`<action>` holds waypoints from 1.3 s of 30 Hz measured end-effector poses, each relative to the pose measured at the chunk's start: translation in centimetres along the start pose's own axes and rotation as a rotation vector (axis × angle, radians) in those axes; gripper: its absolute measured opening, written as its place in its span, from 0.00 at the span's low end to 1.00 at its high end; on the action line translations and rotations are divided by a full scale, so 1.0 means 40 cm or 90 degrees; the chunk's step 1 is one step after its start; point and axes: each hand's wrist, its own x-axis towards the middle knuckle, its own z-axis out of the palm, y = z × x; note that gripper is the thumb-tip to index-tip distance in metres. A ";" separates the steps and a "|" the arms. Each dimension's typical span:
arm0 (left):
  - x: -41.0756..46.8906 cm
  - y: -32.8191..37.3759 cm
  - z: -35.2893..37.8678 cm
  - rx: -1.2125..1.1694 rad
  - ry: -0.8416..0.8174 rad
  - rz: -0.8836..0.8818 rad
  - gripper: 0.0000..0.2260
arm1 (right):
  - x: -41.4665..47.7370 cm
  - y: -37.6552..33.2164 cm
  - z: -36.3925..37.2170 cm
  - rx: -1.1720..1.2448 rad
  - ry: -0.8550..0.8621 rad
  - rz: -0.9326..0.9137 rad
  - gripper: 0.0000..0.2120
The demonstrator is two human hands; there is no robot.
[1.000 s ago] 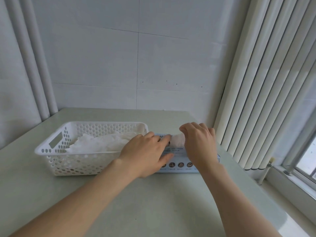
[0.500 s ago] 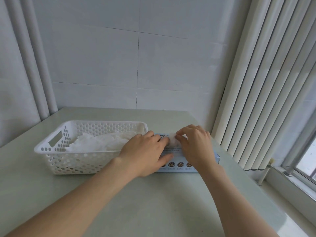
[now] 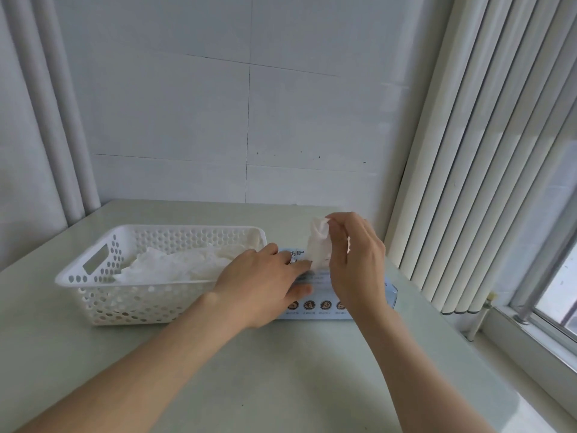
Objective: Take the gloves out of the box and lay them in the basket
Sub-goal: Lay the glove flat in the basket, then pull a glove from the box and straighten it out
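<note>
Over the pale green surface (image 3: 281, 370), right hand's (image 3: 356, 260) grip pinches a thin white glove (image 3: 318, 245), now drawn up from the blue cardboard box (image 3: 324, 303); white plastic basket (image 3: 131, 295) waits at nine o'clock.

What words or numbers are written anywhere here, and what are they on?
"方护": big Chinese signs on top of the blue box; the first is partly hidden by the left hand.
Small print below them on the box top: too blurred to read.
Captions under the round icons on the box front: too small to read.
Basket and glove: no writing seen.
</note>
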 end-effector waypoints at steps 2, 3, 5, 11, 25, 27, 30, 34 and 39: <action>0.001 0.000 -0.002 0.003 -0.017 0.000 0.23 | 0.007 -0.025 -0.006 0.025 0.035 -0.002 0.08; 0.003 -0.001 -0.002 0.000 -0.026 -0.003 0.23 | 0.011 -0.038 -0.008 0.037 0.055 0.000 0.09; 0.002 -0.002 -0.008 -0.015 -0.023 -0.017 0.22 | 0.017 -0.058 -0.008 0.063 0.092 0.012 0.10; -0.006 -0.006 -0.049 -0.281 0.131 -0.051 0.19 | 0.023 -0.085 -0.025 0.162 0.086 0.182 0.09; 0.014 -0.035 -0.105 -0.870 0.327 -0.175 0.09 | 0.046 -0.116 -0.046 0.577 -0.164 0.650 0.16; 0.010 -0.044 -0.114 -0.898 0.295 -0.191 0.09 | 0.051 -0.124 -0.055 0.609 -0.193 0.636 0.25; 0.005 -0.057 -0.130 -0.886 0.257 -0.193 0.10 | 0.053 -0.121 -0.058 0.575 -0.244 0.632 0.33; -0.002 -0.077 -0.152 -0.829 0.242 -0.195 0.09 | 0.045 -0.112 -0.047 0.533 -0.297 0.582 0.29; -0.017 -0.099 -0.174 -0.767 0.182 -0.166 0.08 | 0.031 -0.134 -0.041 0.374 -0.332 0.417 0.07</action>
